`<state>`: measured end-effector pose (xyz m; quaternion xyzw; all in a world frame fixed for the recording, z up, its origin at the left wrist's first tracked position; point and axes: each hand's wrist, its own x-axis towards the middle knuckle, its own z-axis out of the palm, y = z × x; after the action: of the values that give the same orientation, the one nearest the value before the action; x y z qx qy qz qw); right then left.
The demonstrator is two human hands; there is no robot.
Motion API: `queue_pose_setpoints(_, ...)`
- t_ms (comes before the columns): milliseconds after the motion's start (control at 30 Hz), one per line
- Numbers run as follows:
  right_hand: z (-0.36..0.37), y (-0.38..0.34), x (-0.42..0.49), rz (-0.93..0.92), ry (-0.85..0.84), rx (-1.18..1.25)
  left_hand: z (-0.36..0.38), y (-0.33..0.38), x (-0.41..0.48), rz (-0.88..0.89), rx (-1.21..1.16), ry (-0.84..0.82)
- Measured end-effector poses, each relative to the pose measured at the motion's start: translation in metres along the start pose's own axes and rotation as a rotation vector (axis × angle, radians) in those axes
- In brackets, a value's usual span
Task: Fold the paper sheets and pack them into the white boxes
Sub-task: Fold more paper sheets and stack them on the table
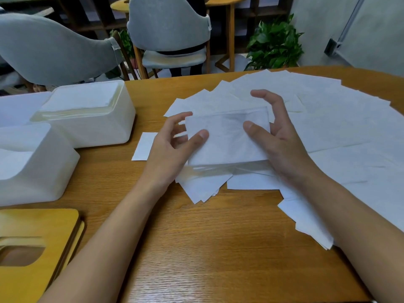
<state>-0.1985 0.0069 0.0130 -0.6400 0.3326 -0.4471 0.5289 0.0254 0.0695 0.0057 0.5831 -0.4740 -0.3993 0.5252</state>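
A folded white paper sheet (227, 138) is held up just above the wooden table (196, 248), between both hands. My left hand (172, 147) pinches its left edge, thumb on top. My right hand (277, 141) holds its right edge with the thumb on the sheet; the upper fingers are spread and lifted. Under and beyond them lies a wide fan of loose paper sheets (328, 127). Two white boxes stand at the left: the far box (98, 127) is filled with stacked folded sheets, the near box (37, 171) also shows paper inside.
A single small sheet (143, 147) lies left of my left hand. A yellow wooden lid with a cut-out (32, 248) sits at the front left corner. Grey chairs (168, 29) and a green plant (275, 44) stand beyond the table's far edge.
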Motion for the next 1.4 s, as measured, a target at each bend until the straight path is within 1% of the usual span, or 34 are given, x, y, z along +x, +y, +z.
queue_pose_setpoints(67, -0.001, 0.000, 0.000, 0.008, -0.006, 0.023, 0.003, 0.004, -0.003, 0.000, -0.087, -0.069)
queue_pose_setpoints(133, -0.001, 0.000, 0.000, -0.002, -0.030, 0.024, 0.004, 0.005, -0.004, 0.058, -0.091, -0.030)
queue_pose_setpoints(200, -0.003, 0.000, 0.001, -0.061, -0.092, -0.094, 0.003, 0.002, -0.002, 0.107, -0.084, 0.045)
queue_pose_setpoints(267, -0.007, 0.002, 0.002, -0.076, -0.139, -0.225, 0.003, -0.001, 0.000, 0.137, -0.050, 0.065)
queue_pose_setpoints(333, -0.012, 0.004, 0.004, -0.058, -0.066, -0.256, 0.002, -0.004, 0.000, 0.183, 0.072, 0.055)
queue_pose_setpoints(400, -0.017, 0.006, 0.008, -0.058, 0.062, -0.269, -0.001, -0.006, 0.000, 0.242, 0.307, 0.005)
queue_pose_setpoints(467, -0.021, 0.008, 0.010, -0.054, 0.136, -0.273, -0.003, -0.006, -0.001, 0.266, 0.517, -0.097)
queue_pose_setpoints(533, -0.023, 0.011, 0.011, -0.051, 0.155, -0.282, -0.006, -0.008, -0.002, 0.260, 0.641, -0.219)
queue_pose_setpoints(567, -0.023, 0.011, 0.011, -0.050, 0.156, -0.287, -0.006, -0.008, -0.002, 0.271, 0.676, -0.263)
queue_pose_setpoints(633, -0.021, 0.011, 0.011, -0.042, 0.155, -0.295, -0.006, -0.010, -0.002, 0.315, 0.681, -0.294)
queue_pose_setpoints(700, -0.020, 0.012, 0.011, -0.041, 0.147, -0.301, -0.006, -0.012, -0.001, 0.352, 0.668, -0.278)
queue_pose_setpoints(867, -0.017, 0.014, 0.011, -0.032, 0.122, -0.330, -0.003, -0.017, 0.001, 0.516, 0.744, -0.199)
queue_pose_setpoints(967, -0.015, 0.013, 0.008, -0.031, 0.088, -0.341, -0.001, -0.011, -0.004, 0.559, 0.684, -0.102)
queue_pose_setpoints(1033, -0.013, 0.010, 0.006, -0.037, 0.043, -0.347, 0.000, -0.008, -0.007, 0.560, 0.581, -0.045)
queue_pose_setpoints(1167, -0.010, 0.002, 0.002, -0.076, -0.081, -0.286, 0.001, -0.002, -0.007, 0.466, 0.358, 0.020)
queue_pose_setpoints(1233, -0.008, 0.001, -0.001, -0.067, -0.127, -0.250, 0.000, -0.001, -0.005, 0.432, 0.270, 0.036)
queue_pose_setpoints(1333, 0.000, 0.005, -0.003, -0.038, -0.121, -0.225, 0.001, 0.001, -0.004, 0.390, 0.174, 0.030)
queue_pose_setpoints(1400, 0.003, 0.009, -0.001, -0.027, -0.080, -0.219, 0.001, 0.001, -0.004, 0.349, 0.154, 0.027)
